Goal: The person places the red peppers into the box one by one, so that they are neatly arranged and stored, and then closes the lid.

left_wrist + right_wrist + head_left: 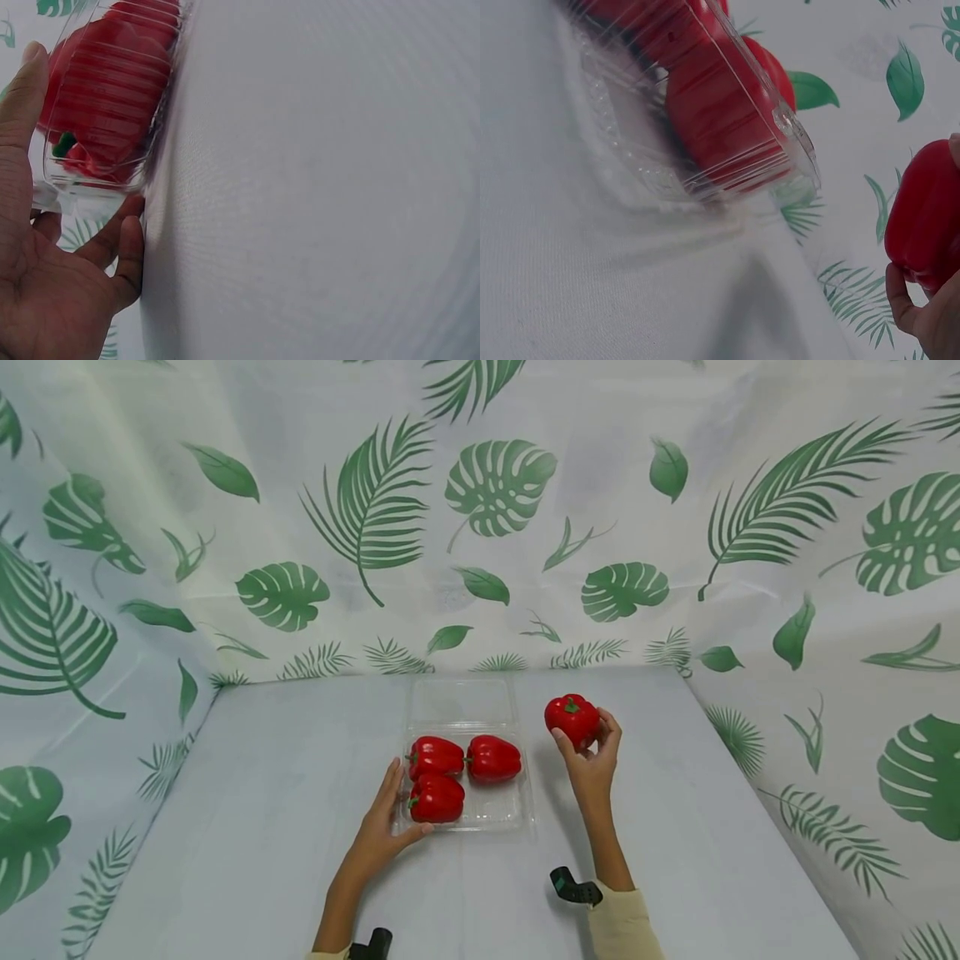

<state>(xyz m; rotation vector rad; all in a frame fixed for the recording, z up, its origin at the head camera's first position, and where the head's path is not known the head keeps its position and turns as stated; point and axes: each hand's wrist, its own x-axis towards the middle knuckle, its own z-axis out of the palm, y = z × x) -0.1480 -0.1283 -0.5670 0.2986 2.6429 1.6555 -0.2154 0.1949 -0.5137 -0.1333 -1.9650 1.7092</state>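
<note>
— With right hand, gripping a glossy, red, blocky bell pepper right of the clear, ribbed plastic box; with left hand, spread against that box.
— Risks?
— Perhaps dropping the pepper through slick skin, or shoving the box askew by bumping it.

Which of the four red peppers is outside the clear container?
The pepper held by the right hand; the other three peppers lie inside the clear container.

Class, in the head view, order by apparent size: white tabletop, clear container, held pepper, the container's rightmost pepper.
Largest to smallest:
1. White tabletop
2. Clear container
3. Held pepper and rightmost pepper: about alike, and nearness to the camera is unsure, so unranked.
</note>
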